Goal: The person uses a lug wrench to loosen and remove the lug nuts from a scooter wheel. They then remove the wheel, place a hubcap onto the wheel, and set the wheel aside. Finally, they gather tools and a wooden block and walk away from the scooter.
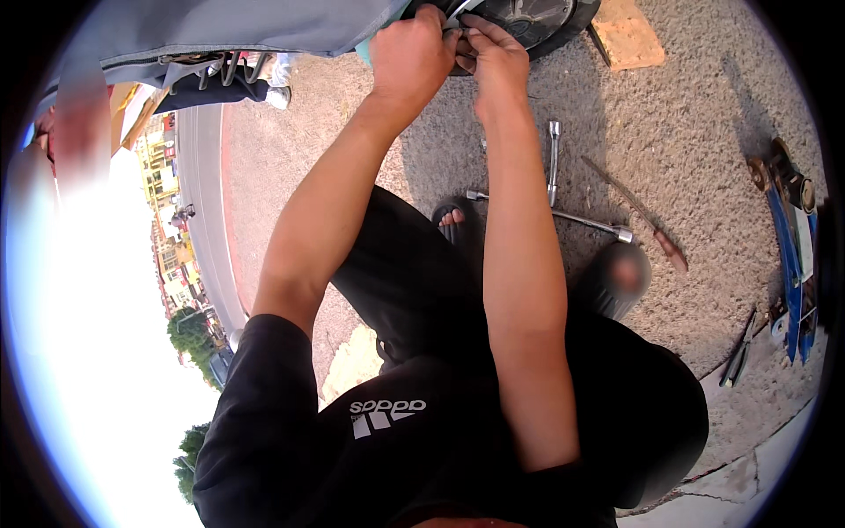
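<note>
Both arms reach to a wheel with a black tyre and a grey hub at the top of the head view. My left hand is closed at the wheel's left side, fingers curled and knuckles up. My right hand is right beside it, thumb and fingers pinched together at the lower rim of the wheel. The two hands' fingertips nearly meet. What they grip is small and mostly hidden by the fingers, so I cannot make it out. A grey vehicle body panel hangs just left of the wheel.
A cross-shaped lug wrench lies on the rough ground between my sandalled feet. Right of it is a screwdriver with a reddish handle. A wooden block sits near the tyre. Far right are a blue jack and pliers.
</note>
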Motion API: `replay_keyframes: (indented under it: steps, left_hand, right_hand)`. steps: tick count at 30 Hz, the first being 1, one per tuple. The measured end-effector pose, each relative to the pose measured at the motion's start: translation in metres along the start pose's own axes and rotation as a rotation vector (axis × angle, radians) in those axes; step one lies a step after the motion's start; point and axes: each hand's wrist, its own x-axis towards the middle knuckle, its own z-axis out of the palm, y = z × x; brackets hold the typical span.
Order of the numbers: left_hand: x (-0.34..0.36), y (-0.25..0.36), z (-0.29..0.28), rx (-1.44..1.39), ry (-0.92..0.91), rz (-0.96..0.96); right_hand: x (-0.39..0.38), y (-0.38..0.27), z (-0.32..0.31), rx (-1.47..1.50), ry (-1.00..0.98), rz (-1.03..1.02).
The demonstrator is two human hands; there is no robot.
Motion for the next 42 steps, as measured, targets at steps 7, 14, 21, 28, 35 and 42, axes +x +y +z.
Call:
replay_keyframes:
  steps: [7,14,21,28,35,42]
  left_hand:
    - [-0.011,0.011,-0.019,-0.114,0.121,-0.015]
    - [-0.006,0.002,-0.018,-0.169,0.092,0.022]
    - [-0.005,-0.002,-0.023,-0.125,-0.01,0.052]
    - [-0.033,0.0,-0.059,-0.021,-0.38,0.125]
    - [-0.035,-0.008,-0.069,-0.165,-0.324,0.195]
    - [-0.054,0.004,-0.102,-0.258,-0.256,0.281]
  right_hand:
    - [0.003,0.002,0.005,-0.077,0.013,-0.12]
    - [-0.003,-0.01,0.023,0.093,0.099,0.008]
    - [-0.013,-0.013,0.014,-0.023,0.091,0.045]
    - [0.079,-0.098,-0.12,-1.989,0.46,-0.382]
    - [0.138,-0.143,-0.161,-2.364,0.155,-0.113]
    - [0.047,-0.204,-0.2,-2.535,0.07,0.163]
